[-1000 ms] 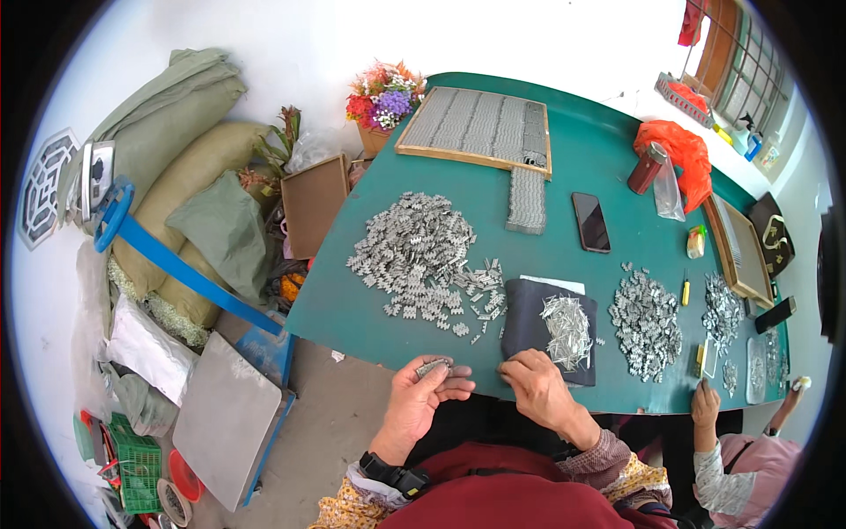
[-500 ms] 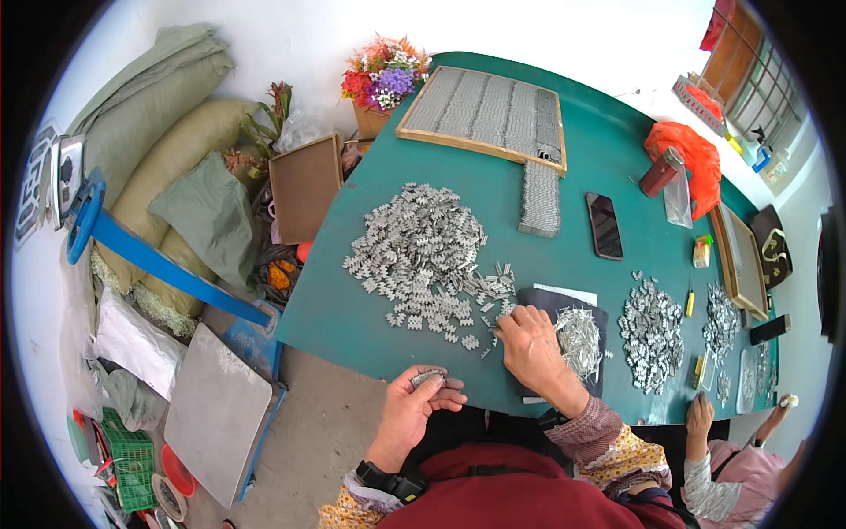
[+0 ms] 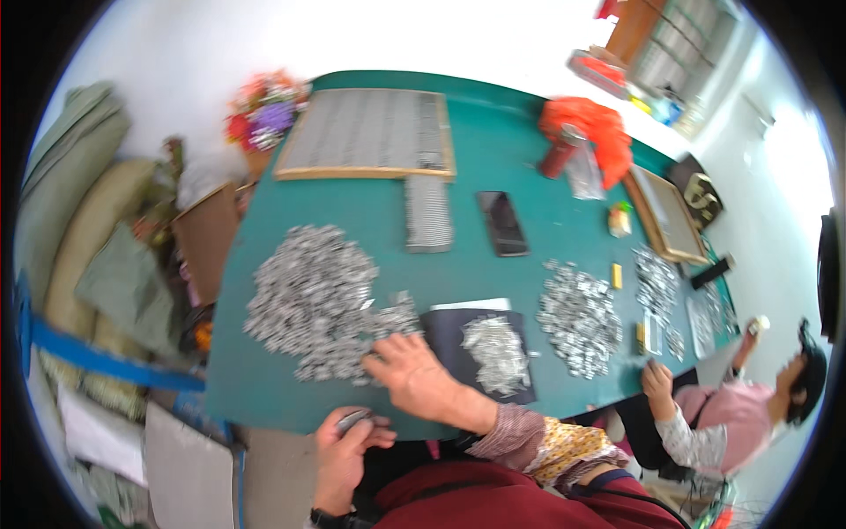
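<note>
Near the table's front edge, my left hand [image 3: 345, 451] is closed around a small stack of grey metal link pieces [image 3: 354, 420], partly hidden by the fingers. My right hand [image 3: 414, 377] reaches over the front right edge of a large pile of grey zigzag metal links [image 3: 313, 295]. Its fingers look apart and touch the loose pieces; the picture is smeared, and anything small under the fingertips is hidden. Just beyond those fingers lies a smaller heap of metal pieces [image 3: 398, 316]. To the right, a dark mat [image 3: 449, 339] bears a heap of thin silver pins [image 3: 495, 354].
At the back are a wood-framed tray of grey rows [image 3: 361, 132], a linked metal strip [image 3: 428, 214] and a phone [image 3: 502, 223]. A red flask [image 3: 561, 152] stands by an orange bag [image 3: 595, 128]. A co-worker [image 3: 745, 419] sits right, near another pile of links [image 3: 580, 322].
The whole view has turned, so the table sits further left in it. My right hand has moved left from beside the dark mat onto the pile's edge. My left hand still holds its pieces.
</note>
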`<action>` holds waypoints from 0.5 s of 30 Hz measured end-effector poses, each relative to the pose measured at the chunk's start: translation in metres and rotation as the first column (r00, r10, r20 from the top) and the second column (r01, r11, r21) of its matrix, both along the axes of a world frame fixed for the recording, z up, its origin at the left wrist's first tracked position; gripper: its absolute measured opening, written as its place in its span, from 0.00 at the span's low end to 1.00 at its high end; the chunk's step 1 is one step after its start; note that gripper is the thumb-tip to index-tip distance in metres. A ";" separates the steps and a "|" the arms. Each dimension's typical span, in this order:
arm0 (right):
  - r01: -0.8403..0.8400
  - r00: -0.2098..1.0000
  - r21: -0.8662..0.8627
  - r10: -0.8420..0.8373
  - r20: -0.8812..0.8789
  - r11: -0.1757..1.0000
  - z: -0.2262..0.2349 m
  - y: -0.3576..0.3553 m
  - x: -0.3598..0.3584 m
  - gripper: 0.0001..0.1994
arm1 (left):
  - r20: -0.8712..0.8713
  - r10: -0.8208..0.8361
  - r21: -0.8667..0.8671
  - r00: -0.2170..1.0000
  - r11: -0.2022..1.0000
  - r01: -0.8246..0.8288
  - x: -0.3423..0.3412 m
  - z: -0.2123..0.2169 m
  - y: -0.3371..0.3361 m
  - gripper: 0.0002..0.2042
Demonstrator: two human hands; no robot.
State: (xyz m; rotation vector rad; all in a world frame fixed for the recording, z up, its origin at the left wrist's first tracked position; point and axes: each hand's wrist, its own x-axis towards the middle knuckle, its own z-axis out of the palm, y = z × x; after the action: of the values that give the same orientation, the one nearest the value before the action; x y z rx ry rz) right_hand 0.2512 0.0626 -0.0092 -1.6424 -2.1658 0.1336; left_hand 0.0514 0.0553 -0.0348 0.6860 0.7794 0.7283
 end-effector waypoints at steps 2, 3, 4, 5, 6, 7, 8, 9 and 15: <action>0.042 0.996 0.027 -0.040 -0.074 0.999 0.013 -0.020 0.007 0.20 | 0.005 -0.050 -0.006 0.999 0.999 0.050 0.004 0.005 0.001 0.08; 0.081 0.994 0.027 -0.079 -0.069 0.996 0.017 -0.033 0.018 0.20 | -0.008 -0.052 -0.012 0.999 0.999 0.052 0.008 0.008 0.003 0.08; 0.165 0.978 0.061 -0.156 -0.140 0.984 0.021 -0.050 0.034 0.19 | -0.004 -0.089 -0.012 0.996 0.996 0.089 0.016 0.009 0.005 0.08; 0.237 0.953 0.093 -0.212 -0.217 0.967 0.023 -0.066 0.048 0.18 | -0.003 -0.124 0.005 0.992 0.992 0.124 0.022 0.011 0.007 0.08; 0.354 0.921 0.180 -0.310 -0.235 0.917 0.020 -0.086 0.069 0.16 | 0.001 -0.168 0.021 0.986 0.985 0.168 0.032 0.014 0.007 0.08; 0.457 0.887 0.193 -0.429 -0.173 0.868 0.019 -0.106 0.089 0.14 | -0.009 -0.184 0.020 0.983 0.983 0.184 0.040 0.016 0.007 0.08; 0.534 0.844 0.202 -0.504 -0.184 0.821 0.005 -0.127 0.114 0.14 | -0.019 -0.222 0.037 0.975 0.974 0.223 0.051 0.020 0.008 0.07; 0.641 0.767 0.149 -0.623 -0.152 0.753 0.001 -0.147 0.132 0.12 | -0.029 -0.261 0.052 0.965 0.964 0.262 0.063 0.023 0.008 0.07; 0.820 0.563 0.115 -0.826 0.025 0.561 -0.017 -0.203 0.172 0.08 | -0.040 -0.399 0.078 0.916 0.913 0.401 0.126 0.036 -0.008 0.07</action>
State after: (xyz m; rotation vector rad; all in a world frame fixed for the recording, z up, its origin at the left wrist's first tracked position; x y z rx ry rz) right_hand 0.4235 -0.1408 -0.0259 -2.4447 -1.1773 -0.3132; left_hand 0.1772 0.0475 0.0012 0.9002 0.6040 0.3796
